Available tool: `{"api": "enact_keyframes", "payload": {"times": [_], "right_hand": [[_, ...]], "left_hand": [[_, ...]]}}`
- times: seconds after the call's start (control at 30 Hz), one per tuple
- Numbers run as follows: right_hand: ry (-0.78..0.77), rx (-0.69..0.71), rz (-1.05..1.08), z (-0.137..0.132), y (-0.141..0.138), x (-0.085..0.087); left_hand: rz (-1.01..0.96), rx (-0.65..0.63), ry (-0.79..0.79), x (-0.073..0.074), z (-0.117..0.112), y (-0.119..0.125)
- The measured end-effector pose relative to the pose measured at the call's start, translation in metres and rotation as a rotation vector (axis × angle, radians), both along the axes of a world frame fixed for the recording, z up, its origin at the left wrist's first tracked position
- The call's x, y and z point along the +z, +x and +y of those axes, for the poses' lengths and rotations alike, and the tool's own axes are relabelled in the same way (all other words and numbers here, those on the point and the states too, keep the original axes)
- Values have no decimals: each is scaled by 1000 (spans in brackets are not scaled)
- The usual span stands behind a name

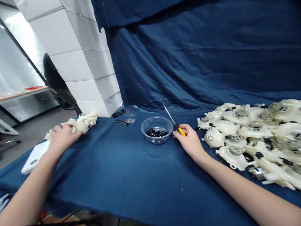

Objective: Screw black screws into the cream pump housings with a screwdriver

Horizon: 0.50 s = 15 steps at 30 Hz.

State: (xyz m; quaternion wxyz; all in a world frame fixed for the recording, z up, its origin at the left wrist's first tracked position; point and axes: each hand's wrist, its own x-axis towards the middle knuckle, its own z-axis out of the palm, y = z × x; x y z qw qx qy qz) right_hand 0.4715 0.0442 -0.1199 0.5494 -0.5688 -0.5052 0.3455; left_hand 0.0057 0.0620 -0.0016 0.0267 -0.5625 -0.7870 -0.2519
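My right hand is closed around the yellow-and-black handle of a screwdriver, its metal shaft tilted up and to the left. Just left of that hand stands a clear plastic bowl with small black pieces at its bottom. Over at the far left of the table, my left hand reaches onto a small heap of cream plastic parts. Its thumb is apart from the curved fingers, and the fingertips are partly hidden and slightly blurred. No lifted part shows in it.
Many cream plastic housings with motors cover the table's right side. A white device lies by my left forearm. White boxes are stacked at the back left, with small black bits nearby. A dark cable crosses below the edge.
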Motion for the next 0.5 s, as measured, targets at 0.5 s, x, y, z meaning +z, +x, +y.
{"api": "enact_keyframes", "payload": {"times": [0.5], "right_hand": [[45, -10, 15, -2, -3, 3]], "left_hand": [[-62, 113, 94, 10, -43, -10]]}}
